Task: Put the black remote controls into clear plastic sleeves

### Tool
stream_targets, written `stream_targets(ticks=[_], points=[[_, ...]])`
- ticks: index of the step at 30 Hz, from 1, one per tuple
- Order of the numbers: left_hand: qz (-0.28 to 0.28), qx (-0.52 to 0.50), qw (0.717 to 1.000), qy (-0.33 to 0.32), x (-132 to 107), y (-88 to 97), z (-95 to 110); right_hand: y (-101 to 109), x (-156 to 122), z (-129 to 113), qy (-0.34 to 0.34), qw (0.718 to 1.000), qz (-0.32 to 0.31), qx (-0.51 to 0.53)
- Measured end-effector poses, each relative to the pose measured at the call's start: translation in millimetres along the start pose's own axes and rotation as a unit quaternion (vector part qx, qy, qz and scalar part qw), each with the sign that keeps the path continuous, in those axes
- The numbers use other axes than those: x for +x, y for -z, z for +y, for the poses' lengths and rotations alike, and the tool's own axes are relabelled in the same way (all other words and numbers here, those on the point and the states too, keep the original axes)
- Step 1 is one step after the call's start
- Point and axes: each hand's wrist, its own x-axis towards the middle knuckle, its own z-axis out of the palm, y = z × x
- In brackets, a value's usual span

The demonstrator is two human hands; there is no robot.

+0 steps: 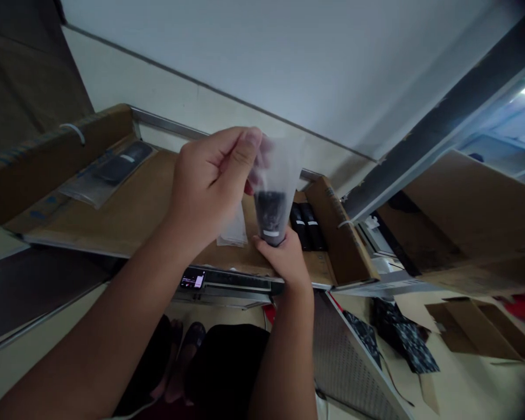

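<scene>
My left hand [214, 175] pinches the upper edge of a frosted plastic bag [286, 163]. Inside the bag's lower part sits a dark, rounded item [271, 210] with a small white label; its exact kind does not show. My right hand [291, 256] is closed around the lower end of the bagged item, holding it upright above the cardboard. Partly hidden behind my left hand lie flat clear plastic bags [234, 230]. To the right, two black items [307, 226] with white labels lie side by side.
A similar bagged black item [121, 163] lies at the left of the cardboard-lined bench [91, 224]. Raised cardboard sides [345, 233] bound it. A lit phone [193, 279] is below the front edge. Large cartons [472, 216] stand at the right, and an opened box [485, 326] lies on the floor.
</scene>
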Motion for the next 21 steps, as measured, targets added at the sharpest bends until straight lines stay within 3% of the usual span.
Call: stream_targets(ticks=[3,8,10,12,16,21], points=[[-0.005,-0.008,1.000,0.010,-3,-4.9,4,5,0,4,-0.002,1.000,0.008,-0.014],[0.097,-0.052,0.994,-0.003,2,-0.9,-3,8,-1,10,-0.006,1.000,0.011,-0.003],[0.084,-0.071,0.994,0.006,4,4.3,-9,8,-2,12,-0.015,1.000,0.014,0.014],[0.035,-0.065,0.997,0.010,6,10.4,-13,8,-2,13,-0.027,0.999,0.006,0.034],[-0.025,-0.004,1.000,-0.002,6,20.2,-9,13,-6,8,-0.042,0.997,-0.050,0.050],[0.072,-0.010,0.997,-0.009,11,31.0,-7,30,-17,-3,-0.092,0.980,-0.169,0.048]])
